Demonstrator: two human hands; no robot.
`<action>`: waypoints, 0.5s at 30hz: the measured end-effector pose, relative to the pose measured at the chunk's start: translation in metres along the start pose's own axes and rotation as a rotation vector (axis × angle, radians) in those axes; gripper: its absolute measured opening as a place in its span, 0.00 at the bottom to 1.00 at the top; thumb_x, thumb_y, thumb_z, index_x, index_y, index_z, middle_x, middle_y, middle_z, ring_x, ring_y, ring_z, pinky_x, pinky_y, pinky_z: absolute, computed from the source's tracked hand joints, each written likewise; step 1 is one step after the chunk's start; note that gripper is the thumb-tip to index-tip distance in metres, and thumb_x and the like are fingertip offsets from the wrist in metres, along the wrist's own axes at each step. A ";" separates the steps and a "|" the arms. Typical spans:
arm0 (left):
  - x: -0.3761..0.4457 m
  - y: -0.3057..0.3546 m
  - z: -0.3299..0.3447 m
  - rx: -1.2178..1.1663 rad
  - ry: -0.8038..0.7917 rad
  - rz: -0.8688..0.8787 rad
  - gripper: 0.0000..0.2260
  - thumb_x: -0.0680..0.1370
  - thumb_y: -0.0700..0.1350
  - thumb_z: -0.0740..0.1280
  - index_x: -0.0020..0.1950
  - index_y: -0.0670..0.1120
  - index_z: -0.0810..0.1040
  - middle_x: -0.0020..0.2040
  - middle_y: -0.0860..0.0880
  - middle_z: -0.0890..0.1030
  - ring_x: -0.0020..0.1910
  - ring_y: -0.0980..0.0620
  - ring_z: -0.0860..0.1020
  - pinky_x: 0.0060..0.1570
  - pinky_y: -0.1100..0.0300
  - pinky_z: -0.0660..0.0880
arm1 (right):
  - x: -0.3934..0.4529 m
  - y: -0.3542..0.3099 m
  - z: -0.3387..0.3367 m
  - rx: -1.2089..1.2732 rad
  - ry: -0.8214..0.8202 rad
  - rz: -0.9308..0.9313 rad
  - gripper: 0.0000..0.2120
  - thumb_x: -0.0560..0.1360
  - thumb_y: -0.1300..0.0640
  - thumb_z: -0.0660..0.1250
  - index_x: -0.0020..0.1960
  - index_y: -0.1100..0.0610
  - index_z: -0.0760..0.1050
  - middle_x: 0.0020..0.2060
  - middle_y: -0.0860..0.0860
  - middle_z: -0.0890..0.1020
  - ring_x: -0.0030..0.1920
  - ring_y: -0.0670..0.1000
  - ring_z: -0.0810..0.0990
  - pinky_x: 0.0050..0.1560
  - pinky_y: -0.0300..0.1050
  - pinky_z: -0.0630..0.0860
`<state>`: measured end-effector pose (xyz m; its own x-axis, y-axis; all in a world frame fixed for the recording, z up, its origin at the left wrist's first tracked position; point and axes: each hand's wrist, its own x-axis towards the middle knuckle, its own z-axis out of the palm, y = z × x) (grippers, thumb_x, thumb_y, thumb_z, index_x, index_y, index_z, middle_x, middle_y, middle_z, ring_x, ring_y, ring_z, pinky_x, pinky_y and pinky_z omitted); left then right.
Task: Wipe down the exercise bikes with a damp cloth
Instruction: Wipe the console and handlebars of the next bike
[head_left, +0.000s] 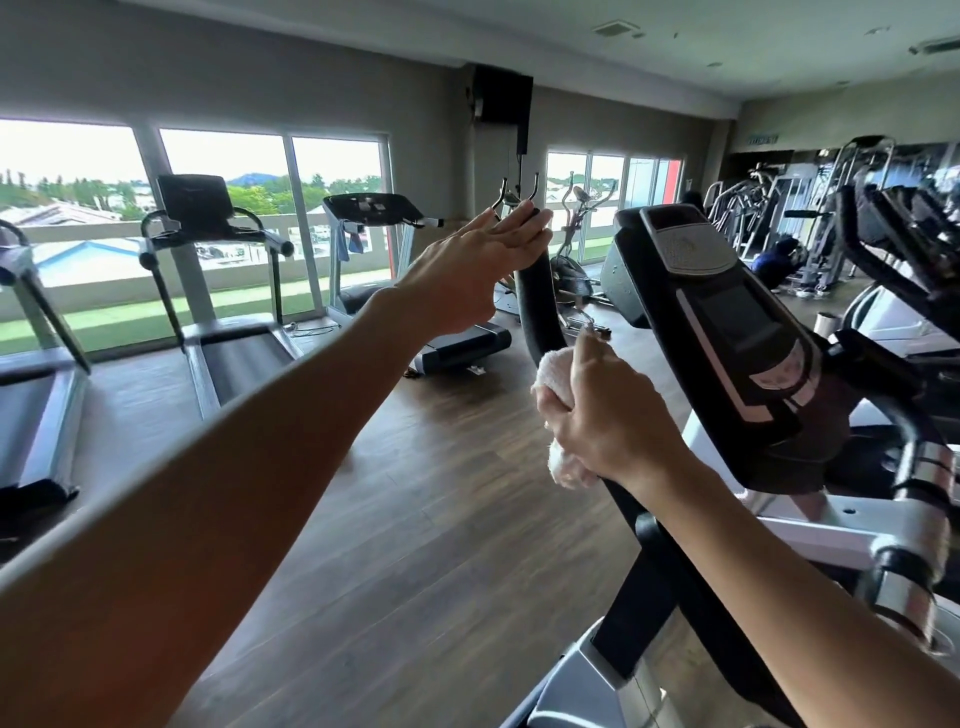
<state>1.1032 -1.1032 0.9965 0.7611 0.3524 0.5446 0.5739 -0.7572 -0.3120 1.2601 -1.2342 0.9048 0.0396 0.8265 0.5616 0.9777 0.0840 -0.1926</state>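
An exercise machine stands right in front of me, with a black console (727, 332) and a black curved handlebar (540, 312) rising on its left side. My left hand (467, 270) reaches out with straight fingers that rest on the top end of that handlebar. Lower on the same bar, my right hand (608, 415) grips a white cloth (553, 376) wrapped around the bar. More of the cloth shows below my fist. The bar continues down as a black arm (654, 561) to a grey base.
Treadmills (228, 312) line the windows on the left, over a wooden floor (415, 493). An elliptical trainer (576, 260) stands behind the handlebar. A second machine with chrome parts (909, 545) crowds the right edge. Weight machines and a person in blue (779, 260) are at the back right.
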 end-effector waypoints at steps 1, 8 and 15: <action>0.001 0.000 -0.001 0.004 -0.005 -0.001 0.41 0.72 0.23 0.62 0.82 0.45 0.56 0.83 0.52 0.52 0.81 0.56 0.45 0.76 0.61 0.39 | 0.010 -0.004 0.002 0.003 0.023 -0.013 0.36 0.80 0.44 0.63 0.76 0.68 0.56 0.66 0.62 0.74 0.59 0.59 0.80 0.53 0.51 0.77; 0.002 0.003 -0.005 -0.032 -0.046 -0.047 0.40 0.74 0.25 0.63 0.82 0.47 0.54 0.83 0.53 0.50 0.82 0.55 0.45 0.78 0.57 0.42 | 0.072 -0.020 0.013 0.051 0.135 -0.017 0.40 0.81 0.44 0.60 0.79 0.70 0.47 0.75 0.68 0.62 0.72 0.63 0.69 0.66 0.54 0.71; 0.000 0.023 -0.007 -0.001 -0.116 -0.128 0.44 0.73 0.24 0.61 0.83 0.45 0.47 0.83 0.51 0.43 0.81 0.53 0.40 0.81 0.49 0.45 | 0.005 0.003 -0.004 0.109 -0.065 0.008 0.33 0.74 0.42 0.72 0.67 0.62 0.65 0.58 0.58 0.79 0.55 0.58 0.81 0.53 0.51 0.79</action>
<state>1.1141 -1.1243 0.9944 0.7118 0.5068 0.4863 0.6679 -0.7027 -0.2454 1.2641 -1.2322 0.9106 0.0308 0.8612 0.5073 0.9491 0.1339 -0.2849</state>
